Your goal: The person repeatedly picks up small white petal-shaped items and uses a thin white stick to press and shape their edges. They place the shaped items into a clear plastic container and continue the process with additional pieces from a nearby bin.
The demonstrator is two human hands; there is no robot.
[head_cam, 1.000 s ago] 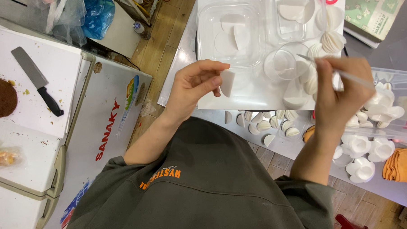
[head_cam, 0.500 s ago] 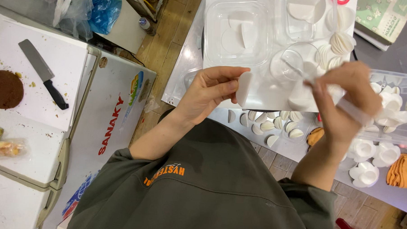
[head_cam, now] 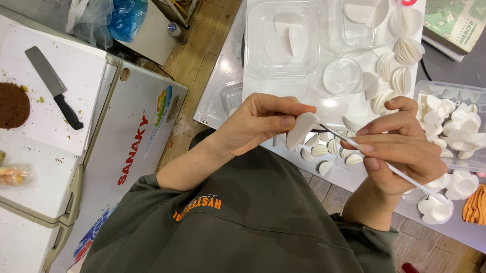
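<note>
Head view looks straight down over the person's grey-green sweatshirt (head_cam: 239,233) at both hands, held close together above the near edge of a white tabletop (head_cam: 228,87). The left hand (head_cam: 254,123) is curled, thumb and fingertips pinched on a small white petal-shaped piece (head_cam: 301,129), which stands on edge between the two hands. The right hand (head_cam: 401,150) is closed around a thin white stick (head_cam: 398,170); the stick runs slantwise from under the palm up to the petal piece, and its tip appears to touch the piece's edge.

Under the hands lie several loose white petals (head_cam: 320,151) on the tabletop. Farther up sits a clear square plastic container (head_cam: 284,38) with a few flat white pieces inside, and beside it rows of fanned white petals (head_cam: 398,72). To the right, a clear tray (head_cam: 459,125) holds many cupped white petal shapes, with an orange cloth (head_cam: 483,207) just beyond it.

Well apart on the left, a white chest freezer (head_cam: 129,148) stands by a white board (head_cam: 67,87) bearing a black-handled cleaver (head_cam: 53,87) and a round brown disc (head_cam: 6,105).
</note>
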